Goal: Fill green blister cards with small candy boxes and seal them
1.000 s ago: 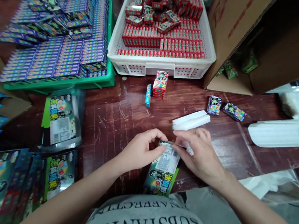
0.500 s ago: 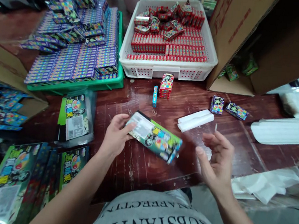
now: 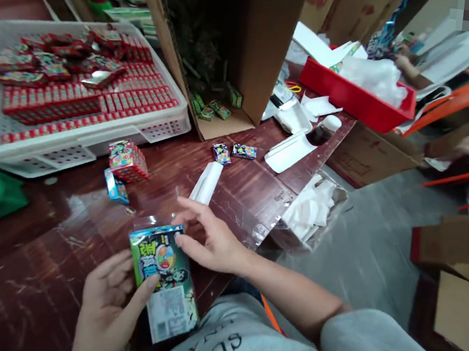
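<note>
"Candy pack [image 3: 166, 285]?"
"Held at desk [image 3: 49, 267] edge, long axis slanted far-left to near-right, label [image 3: 170, 311] end pointed at shirt [image 3: 217, 338]."
"Grip?"
"Clasped by left hand [image 3: 110, 299]; far corner touched by right hand [image 3: 211, 240], whose grip can't be told."

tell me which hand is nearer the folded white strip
Right: the right hand is just short of the white strip; the left hand is farther back and leftward, holding the packet.
</note>
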A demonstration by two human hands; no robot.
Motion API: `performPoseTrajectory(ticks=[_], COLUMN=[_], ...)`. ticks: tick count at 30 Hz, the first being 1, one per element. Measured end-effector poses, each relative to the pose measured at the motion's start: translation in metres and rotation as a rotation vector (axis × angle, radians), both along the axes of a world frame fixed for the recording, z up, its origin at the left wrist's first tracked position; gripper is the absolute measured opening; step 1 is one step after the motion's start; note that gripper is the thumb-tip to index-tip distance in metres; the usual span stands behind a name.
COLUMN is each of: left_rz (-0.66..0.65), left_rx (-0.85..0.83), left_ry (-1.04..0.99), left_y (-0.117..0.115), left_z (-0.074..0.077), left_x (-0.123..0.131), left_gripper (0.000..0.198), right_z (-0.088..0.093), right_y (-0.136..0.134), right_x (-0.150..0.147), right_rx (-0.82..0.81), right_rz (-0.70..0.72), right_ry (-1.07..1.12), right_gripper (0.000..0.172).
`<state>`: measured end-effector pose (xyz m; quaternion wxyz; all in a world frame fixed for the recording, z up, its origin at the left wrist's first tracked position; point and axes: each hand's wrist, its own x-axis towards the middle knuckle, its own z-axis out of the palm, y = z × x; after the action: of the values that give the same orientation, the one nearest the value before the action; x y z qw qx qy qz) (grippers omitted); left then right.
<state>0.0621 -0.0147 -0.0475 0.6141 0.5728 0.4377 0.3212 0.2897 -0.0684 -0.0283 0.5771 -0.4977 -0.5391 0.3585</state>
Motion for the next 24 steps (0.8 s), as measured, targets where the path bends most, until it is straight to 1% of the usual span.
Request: performPoseTrajectory(ticks=[1, 2, 3, 4, 6, 9, 11, 13, 14, 16, 17, 18, 21, 24], left_rz=[-0.027, -0.074, -0.123, -0.161, -0.186, -0.145, -0.111, -0.069, -0.038, 0.024, 0.03, 0.015, -0.085, -0.098], left_rx=[0.011, 0.0, -0.019, -0.04, -0.063, -0.002, 0.046, 0.027, 0.005, -0.013, -0.005, 0.011, 0.067, 0.068], left_ry=[-0.017, -0.017, -0.002, 0.023, 0.093, 0.173, 0.163, 0.117, 0.091, 0.04, 0.025, 0.019, 0.072, 0.131], left_y=[-0.002, -0.003, -0.005, -0.005, -0.004, 0.004, 0.008, 0.009, 0.008, 0.003, 0.0, -0.002, -0.007, -0.007], left_z=[0.002, 0.004, 0.006, 0.008, 0.012, 0.018, 0.021, 0.022, 0.022, 0.023, 0.024, 0.026, 0.034, 0.044], left_x=[0.004, 0.006, 0.006, 0.006, 0.002, 0.001, 0.004, 0.008, 0.01, 0.012, 0.013, 0.014, 0.015, 0.016], left_gripper=[0.08, 0.091, 0.095, 0.093, 0.077, 0.043, 0.03, 0.027, 0.028, 0.038, 0.042, 0.043, 0.02, 0.016], right_z=[0.001, 0.001, 0.0, -0.003, -0.01, -0.023, -0.029, -0.033, -0.033, -0.031, -0.028, -0.026, -0.018, -0.008], right_y=[-0.002, -0.004, -0.007, -0.011, -0.018, -0.024, -0.025, -0.024, -0.024, -0.028, -0.031, -0.034, -0.038, -0.033], right_x=[0.003, 0.005, 0.007, 0.007, 0.004, -0.009, -0.017, -0.022, -0.023, -0.024, -0.023, -0.021, -0.014, -0.012], right_rx=[0.003, 0.002, -0.008, -0.024, -0.063, -0.073, -0.061, -0.07, -0.071, -0.054, -0.043, -0.04, -0.101, -0.191], right_rz=[0.044, 0.076, 0.1, 0.113, 0.102, 0.009, -0.079, -0.099, -0.083, -0.046, -0.041, -0.038, 0.019, 0.056], right_ry=[-0.061, -0.109, -0.138, -0.145, -0.103, 0.009, 0.089, 0.163, 0.178, 0.161, 0.145, 0.133, 0.147, 0.175], right_gripper=[0.072, 0.073, 0.073, 0.073, 0.071, 0.074, 0.084, 0.094, 0.095, 0.087, 0.082, 0.078, 0.073, 0.072])
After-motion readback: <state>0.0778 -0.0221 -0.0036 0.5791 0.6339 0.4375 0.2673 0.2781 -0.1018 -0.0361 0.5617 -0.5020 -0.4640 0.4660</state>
